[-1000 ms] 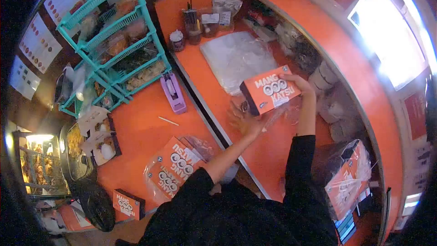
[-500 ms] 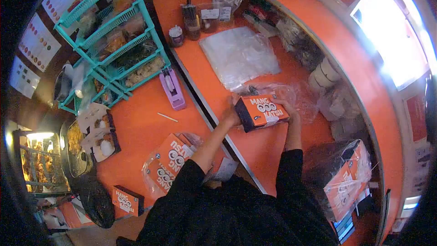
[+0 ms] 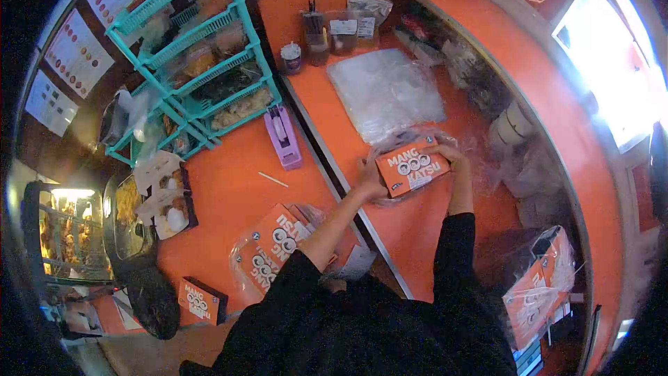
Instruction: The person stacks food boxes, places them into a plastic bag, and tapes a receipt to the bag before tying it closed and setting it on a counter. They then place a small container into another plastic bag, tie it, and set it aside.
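An orange takeaway box (image 3: 412, 169) printed "MANG KATSU" is between my two hands, its printed face toward me. Clear plastic bag film (image 3: 398, 141) shows around the box's edges. My left hand (image 3: 371, 182) is closed on its left end, and my right hand (image 3: 452, 159) grips the right end, fingers over the upper corner. Just beyond lies a stack of clear plastic bags (image 3: 386, 94). To the left of my left forearm are flat orange cartons (image 3: 271, 247) in plastic wrap.
A purple tape dispenser (image 3: 283, 141) stands near teal basket shelves (image 3: 202, 49). Open boxes with food (image 3: 167, 198) sit at the left, above another orange box (image 3: 200, 301). Wrapped cartons (image 3: 539, 292) are at the right. A cup (image 3: 291, 59) stands at the back.
The box has tipped so its dark side no longer shows, and plastic film now surrounds it. Both hands still hold its ends. The whole view has shifted slightly.
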Tool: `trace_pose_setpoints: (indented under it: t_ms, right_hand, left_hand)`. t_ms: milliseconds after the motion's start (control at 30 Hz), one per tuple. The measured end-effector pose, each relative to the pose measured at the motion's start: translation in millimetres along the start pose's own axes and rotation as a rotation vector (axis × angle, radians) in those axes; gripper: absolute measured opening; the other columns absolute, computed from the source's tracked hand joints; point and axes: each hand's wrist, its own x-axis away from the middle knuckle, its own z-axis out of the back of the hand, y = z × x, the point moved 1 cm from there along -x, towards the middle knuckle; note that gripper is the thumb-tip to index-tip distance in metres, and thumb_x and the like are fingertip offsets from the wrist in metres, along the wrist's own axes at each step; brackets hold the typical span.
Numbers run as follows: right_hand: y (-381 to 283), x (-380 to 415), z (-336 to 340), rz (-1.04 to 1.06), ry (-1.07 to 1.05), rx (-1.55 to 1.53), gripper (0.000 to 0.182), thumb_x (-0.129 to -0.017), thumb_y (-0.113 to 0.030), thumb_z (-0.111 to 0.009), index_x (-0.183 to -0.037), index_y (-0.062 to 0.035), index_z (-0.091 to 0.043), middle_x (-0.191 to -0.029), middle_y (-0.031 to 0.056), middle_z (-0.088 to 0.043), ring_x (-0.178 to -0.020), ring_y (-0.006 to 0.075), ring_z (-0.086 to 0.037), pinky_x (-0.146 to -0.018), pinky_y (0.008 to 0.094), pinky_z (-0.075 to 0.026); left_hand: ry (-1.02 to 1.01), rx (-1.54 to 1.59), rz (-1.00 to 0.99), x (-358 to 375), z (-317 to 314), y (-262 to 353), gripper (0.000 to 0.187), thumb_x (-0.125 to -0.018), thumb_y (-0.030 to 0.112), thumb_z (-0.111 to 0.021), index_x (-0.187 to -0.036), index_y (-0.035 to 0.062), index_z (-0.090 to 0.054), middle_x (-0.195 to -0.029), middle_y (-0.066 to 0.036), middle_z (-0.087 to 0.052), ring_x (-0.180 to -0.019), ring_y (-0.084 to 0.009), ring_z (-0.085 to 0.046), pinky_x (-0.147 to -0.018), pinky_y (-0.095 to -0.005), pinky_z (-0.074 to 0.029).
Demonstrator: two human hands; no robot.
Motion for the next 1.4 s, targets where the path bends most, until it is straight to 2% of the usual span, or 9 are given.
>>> trace_pose_setpoints:
  t_ms: [233,300,567,633,800,933,1033,1167,1400]
  right_hand:
    - [13.6,-16.2,-8.4,0.571,0.434,0.876,0.061,-0.073,-0.056,-0.071,-0.099,-0.0014,-0.066,-0.090,0.0142,-0.067,-0.080,0.0238,-0.066,-0.064,0.0352,-0.052]
    - [32.6,-28.9,-6.5,0.464,0.590,1.025,0.063,-0.078,-0.062,-0.061,-0.096,-0.0019,-0.067,-0.089,0.0157,-0.066,-0.085,0.0278,-0.064,-0.071,0.0409,-0.050]
    - [4.9,31.2,-7.1,0.551,0.484,0.868,0.052,-0.083,-0.051,-0.058,-0.109,-0.0066,-0.062,-0.099,0.0149,-0.065,-0.092,0.0282,-0.063,-0.077,0.0399,-0.049]
    - [-17.4,50.0,-28.1,0.600,0.415,0.828,0.050,-0.084,-0.049,-0.057,-0.112,-0.0078,-0.061,-0.102,0.0147,-0.065,-0.093,0.0282,-0.063,-0.079,0.0397,-0.049]
    - [-94.6,89.8,-131.2,0.793,0.158,0.812,0.046,-0.087,-0.042,-0.055,-0.121,-0.0107,-0.058,-0.109,0.0142,-0.064,-0.097,0.0285,-0.062,-0.082,0.0391,-0.049]
    - [-144.7,108.5,-255.2,0.976,-0.007,0.906,0.044,-0.090,-0.037,-0.054,-0.127,-0.0130,-0.055,-0.114,0.0138,-0.063,-0.100,0.0287,-0.061,-0.085,0.0386,-0.048]
    - [-162.6,120.7,-362.4,0.804,-0.120,1.218,0.040,-0.090,-0.033,-0.055,-0.126,-0.0163,-0.057,-0.116,0.0132,-0.062,-0.104,0.0285,-0.060,-0.089,0.0388,-0.047]
    - [-130.0,133.5,-485.8,1.323,-0.279,0.973,0.040,-0.085,-0.033,-0.059,-0.122,-0.0177,-0.060,-0.122,0.0118,-0.059,-0.109,0.0288,-0.057,-0.092,0.0403,-0.045]
    - [18.8,98.0,-608.9,0.741,-0.161,1.218,0.054,-0.077,-0.039,-0.068,-0.123,-0.0144,-0.058,-0.123,0.0129,-0.059,-0.115,0.0321,-0.054,-0.100,0.0416,-0.041]
  left_hand:
    - [0.193,-0.065,0.067,-17.3,-38.7,-4.7,0.130,-0.045,0.041,-0.083,-0.148,0.0083,-0.011,-0.148,-0.019,-0.021,-0.137,-0.0361,-0.017,-0.110,-0.0521,-0.014]
    - [0.237,0.005,0.074,-17.0,-38.9,17.4,0.128,-0.046,0.035,-0.083,-0.147,0.0069,-0.010,-0.148,-0.019,-0.020,-0.136,-0.0367,-0.021,-0.108,-0.0495,-0.019]
    - [0.423,0.202,0.118,9.9,33.3,80.4,0.122,-0.050,0.012,-0.082,-0.146,0.0014,-0.006,-0.147,-0.020,-0.015,-0.130,-0.0390,-0.033,-0.101,-0.0393,-0.039]
    - [0.543,0.173,-0.135,23.2,57.4,78.4,0.118,-0.052,0.006,-0.079,-0.145,-0.0005,-0.008,-0.144,-0.021,-0.018,-0.126,-0.0405,-0.038,-0.098,-0.0389,-0.042]
    - [0.412,0.263,-0.155,137.0,195.0,108.1,0.098,-0.059,-0.008,-0.061,-0.143,-0.0042,-0.011,-0.124,-0.026,-0.032,-0.120,-0.0435,-0.037,-0.100,-0.0403,-0.036]
    - [0.690,0.010,-0.282,240.0,275.7,74.1,0.092,-0.060,-0.010,-0.057,-0.143,0.0002,-0.017,-0.126,-0.027,-0.034,-0.121,-0.0432,-0.035,-0.105,-0.0400,-0.030]
    - [0.747,-0.148,-0.210,328.2,322.1,35.6,0.091,-0.063,-0.006,-0.060,-0.143,0.0013,-0.018,-0.134,-0.024,-0.032,-0.122,-0.0427,-0.034,-0.109,-0.0399,-0.026]
    - [0.707,-0.247,-0.071,428.8,349.9,-18.7,0.094,-0.065,0.008,-0.070,-0.142,0.0006,-0.018,-0.135,-0.021,-0.034,-0.125,-0.0413,-0.030,-0.110,-0.0429,-0.026]
    - [0.627,-0.175,0.097,514.2,333.2,-178.4,0.093,-0.063,0.004,-0.067,-0.143,0.0025,-0.020,-0.133,-0.021,-0.033,-0.127,-0.0410,-0.030,-0.108,-0.0411,-0.029]
